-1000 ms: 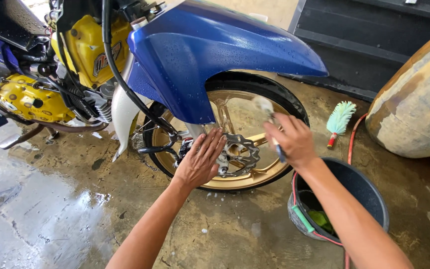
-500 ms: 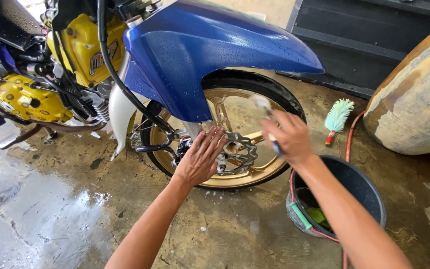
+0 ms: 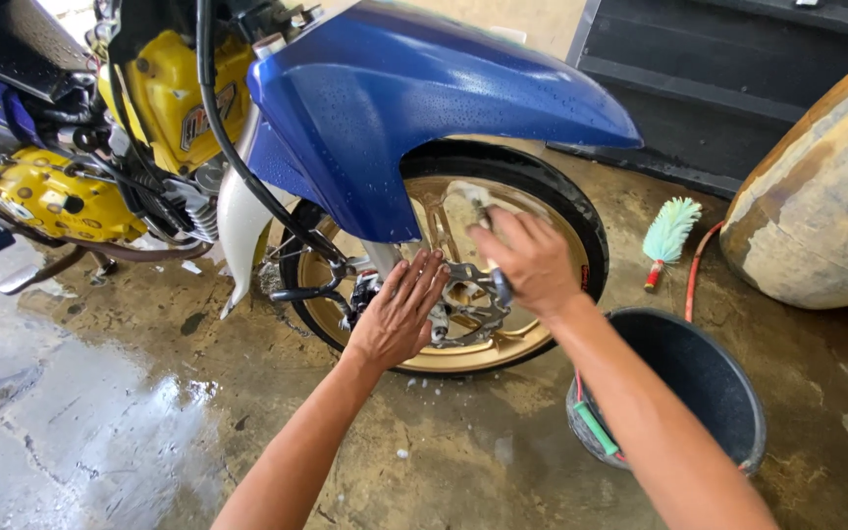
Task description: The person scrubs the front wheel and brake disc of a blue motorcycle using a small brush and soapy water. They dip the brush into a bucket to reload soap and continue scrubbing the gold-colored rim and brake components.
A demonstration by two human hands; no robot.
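Wet concrete below; left hand [image 3: 399, 314] flat, open on gold wheel [image 3: 527, 339], right hand [image 3: 532, 260] gripping brush [image 3: 483, 221]

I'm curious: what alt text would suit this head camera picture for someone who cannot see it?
A person's right hand scrubs the gold front wheel of a motorcycle with a small brush, while the left hand rests flat on the brake disc. A dark bucket stands on the wet concrete floor, under a blue fender.

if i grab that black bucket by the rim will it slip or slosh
The black bucket looks like soft plastic, so its rim may flex. The wet floor suggests a slippery rim. How much water it holds cannot be seen; it could slosh and feel heavy.
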